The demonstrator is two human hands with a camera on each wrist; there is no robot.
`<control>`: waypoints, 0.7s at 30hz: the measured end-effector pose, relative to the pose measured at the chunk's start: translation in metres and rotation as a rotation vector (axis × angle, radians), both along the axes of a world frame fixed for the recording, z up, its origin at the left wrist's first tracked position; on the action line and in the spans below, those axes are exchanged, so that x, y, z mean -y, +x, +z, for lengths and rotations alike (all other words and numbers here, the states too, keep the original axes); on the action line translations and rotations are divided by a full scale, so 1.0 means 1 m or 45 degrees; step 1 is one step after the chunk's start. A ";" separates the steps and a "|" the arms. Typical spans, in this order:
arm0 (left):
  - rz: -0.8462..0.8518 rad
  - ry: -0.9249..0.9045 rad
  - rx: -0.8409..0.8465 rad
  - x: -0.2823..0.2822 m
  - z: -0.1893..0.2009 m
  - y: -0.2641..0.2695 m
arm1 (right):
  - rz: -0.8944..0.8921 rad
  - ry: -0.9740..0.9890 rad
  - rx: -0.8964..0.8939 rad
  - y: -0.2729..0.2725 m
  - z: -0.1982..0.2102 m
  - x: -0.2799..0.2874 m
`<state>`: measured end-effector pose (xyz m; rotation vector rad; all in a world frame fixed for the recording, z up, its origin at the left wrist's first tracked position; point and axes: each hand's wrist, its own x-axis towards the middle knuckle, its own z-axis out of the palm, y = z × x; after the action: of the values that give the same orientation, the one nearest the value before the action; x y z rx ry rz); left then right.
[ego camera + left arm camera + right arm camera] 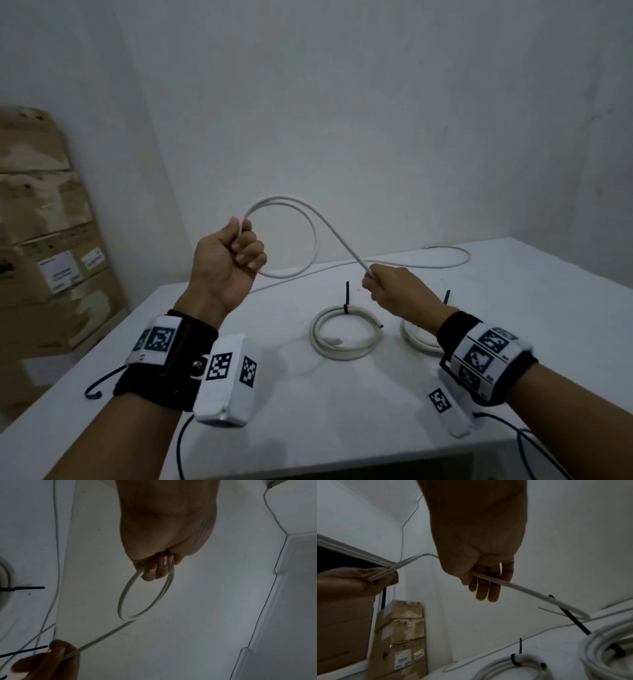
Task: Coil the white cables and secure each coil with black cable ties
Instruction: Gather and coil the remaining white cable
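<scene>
My left hand (239,246) is raised above the white table (513,342) and grips a loop of white cable (308,222), seen as a ring below the curled fingers (157,568) in the left wrist view. From the loop the cable (102,638) runs down to my right hand (380,281), which pinches it between thumb and fingers (488,582). Beyond that hand the loose cable (445,262) trails over the table's far side. Two coils lie tied with black cable ties: one (342,339) at the centre with its tie (347,301), another (416,339) partly hidden behind my right wrist.
Stacked cardboard boxes (44,240) stand against the wall left of the table. White walls close the corner behind. Wrist cameras and dark leads (96,387) hang from both forearms over the near table edge.
</scene>
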<state>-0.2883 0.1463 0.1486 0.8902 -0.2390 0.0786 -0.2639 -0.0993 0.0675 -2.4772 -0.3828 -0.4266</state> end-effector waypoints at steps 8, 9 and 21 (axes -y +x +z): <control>0.139 -0.252 0.057 0.010 0.006 0.010 | 0.192 0.277 0.269 -0.025 -0.008 -0.018; 0.157 -0.276 0.069 0.011 0.009 0.011 | 0.213 0.214 0.313 -0.026 -0.011 -0.017; 0.310 -0.214 0.040 0.008 0.009 0.018 | 0.522 -0.856 0.581 -0.037 -0.005 -0.011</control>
<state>-0.2701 0.1384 0.1578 0.7474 -0.1498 0.3342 -0.3013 -0.0884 0.0623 -2.7939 -1.3858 -0.7851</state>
